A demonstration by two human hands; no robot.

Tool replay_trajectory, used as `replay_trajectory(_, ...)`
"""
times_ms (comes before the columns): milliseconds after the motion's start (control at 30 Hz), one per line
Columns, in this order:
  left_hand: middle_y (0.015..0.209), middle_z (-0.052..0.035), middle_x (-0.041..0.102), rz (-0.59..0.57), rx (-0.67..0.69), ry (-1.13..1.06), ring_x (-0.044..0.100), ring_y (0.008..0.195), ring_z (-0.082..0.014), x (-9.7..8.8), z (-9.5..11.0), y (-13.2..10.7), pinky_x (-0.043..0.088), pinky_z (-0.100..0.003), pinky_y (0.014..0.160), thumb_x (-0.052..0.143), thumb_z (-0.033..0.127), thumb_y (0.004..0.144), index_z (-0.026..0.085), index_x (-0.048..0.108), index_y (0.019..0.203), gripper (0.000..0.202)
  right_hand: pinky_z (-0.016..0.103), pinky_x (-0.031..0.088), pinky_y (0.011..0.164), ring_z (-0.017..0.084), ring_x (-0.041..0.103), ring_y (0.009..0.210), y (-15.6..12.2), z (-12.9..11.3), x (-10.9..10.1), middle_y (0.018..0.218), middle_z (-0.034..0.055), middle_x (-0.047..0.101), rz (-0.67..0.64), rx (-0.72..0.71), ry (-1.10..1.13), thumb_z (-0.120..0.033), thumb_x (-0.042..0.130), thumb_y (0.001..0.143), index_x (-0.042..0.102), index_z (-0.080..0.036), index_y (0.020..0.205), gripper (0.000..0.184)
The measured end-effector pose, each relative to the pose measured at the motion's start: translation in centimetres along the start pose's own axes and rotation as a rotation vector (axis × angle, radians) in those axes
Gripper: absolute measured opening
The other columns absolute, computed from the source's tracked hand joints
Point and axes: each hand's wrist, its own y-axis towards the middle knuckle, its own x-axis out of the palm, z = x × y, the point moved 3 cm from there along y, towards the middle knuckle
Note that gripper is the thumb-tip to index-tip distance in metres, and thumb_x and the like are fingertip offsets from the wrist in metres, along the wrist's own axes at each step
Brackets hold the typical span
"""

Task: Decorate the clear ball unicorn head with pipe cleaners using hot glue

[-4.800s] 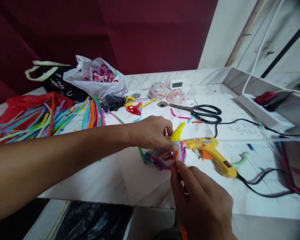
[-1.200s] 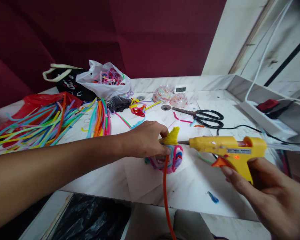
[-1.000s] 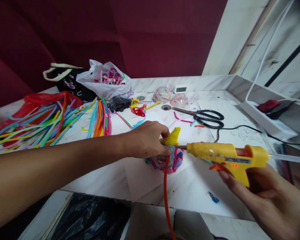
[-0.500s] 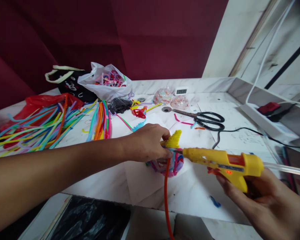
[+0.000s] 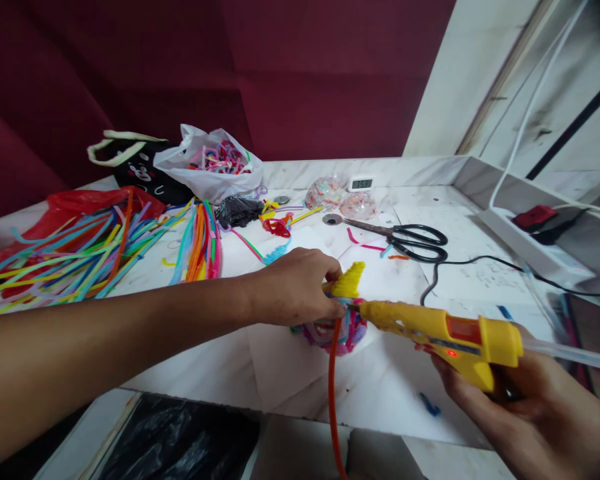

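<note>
My left hand (image 5: 295, 287) pinches a multicoloured pipe-cleaner figure (image 5: 353, 331) with a yellow cone (image 5: 349, 280) on top, holding it on the white table (image 5: 215, 360). An orange pipe cleaner (image 5: 333, 393) hangs from the figure down past the table's front edge. My right hand (image 5: 535, 410) grips a yellow hot glue gun (image 5: 445, 332). Its red light is on and its nozzle touches the figure just below the yellow cone.
Black scissors (image 5: 405, 235) lie behind the figure, with a black cable (image 5: 480, 263) beside them. Several coloured pipe cleaners (image 5: 95, 247) spread at the left by a red bag (image 5: 70, 203). A white plastic bag (image 5: 205, 167), a small digital clock (image 5: 361, 183) and a power strip (image 5: 535, 243) stand further back.
My right hand has brought the glue gun lower and further left, until the nozzle meets the figure under the yellow cone. My left hand keeps its hold in the same place.
</note>
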Motion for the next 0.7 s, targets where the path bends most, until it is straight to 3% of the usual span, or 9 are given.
replay_trajectory(167, 0.082, -0.0012, 0.064, 0.001, 0.004, 0.013, 0.057, 0.078, -0.0177, 0.0, 0.0, 0.1, 0.036, -0.026, 0.062, 0.068, 0.04, 0.067, 0.019, 0.066, 0.085, 0.027, 0.024, 0.052, 0.047, 0.019, 0.064, 0.064, 0.0, 1.2, -0.2, 0.081, 0.0048, 0.066, -0.076, 0.006, 0.061, -0.041, 0.061, 0.081, 0.062, -0.025, 0.082, 0.016)
replay_trajectory(367, 0.086, -0.0027, 0.066, 0.004, 0.011, 0.045, 0.059, 0.08, -0.0188, 0.0, 0.0, 0.2, 0.038, -0.026, 0.064, 0.067, 0.039, 0.068, 0.019, 0.067, 0.09, 0.031, 0.022, 0.055, 0.052, 0.021, 0.069, 0.076, -0.8, 4.1, -0.6, 0.097, 0.0062, 0.07, -0.146, 0.078, 0.08, -0.042, 0.065, 0.081, 0.06, -0.025, 0.106, 0.031)
replay_trajectory(533, 0.086, -0.0036, 0.066, 0.006, 0.004, 0.057, 0.06, 0.079, -0.019, 0.0, 0.0, 0.2, 0.039, -0.026, 0.064, 0.067, 0.041, 0.068, 0.018, 0.068, 0.093, 0.034, 0.024, 0.057, 0.065, 0.021, 0.068, 0.09, -1.3, 4.1, -0.3, 0.103, 0.0056, 0.068, -0.194, 0.0, 0.014, -0.037, 0.057, 0.089, 0.053, -0.026, 0.117, 0.031)
replay_trajectory(700, 0.092, -0.0052, 0.068, -0.002, 0.015, 0.052, 0.061, 0.085, -0.0214, 0.0, 0.0, 0.3, 0.041, -0.028, 0.066, 0.065, 0.043, 0.068, 0.018, 0.068, 0.096, 0.038, 0.029, 0.058, 0.057, 0.024, 0.069, 0.078, -1.0, 3.9, -0.2, 0.098, 0.0077, 0.07, -0.144, 0.012, -0.031, -0.046, 0.061, 0.082, 0.058, -0.023, 0.113, 0.038)
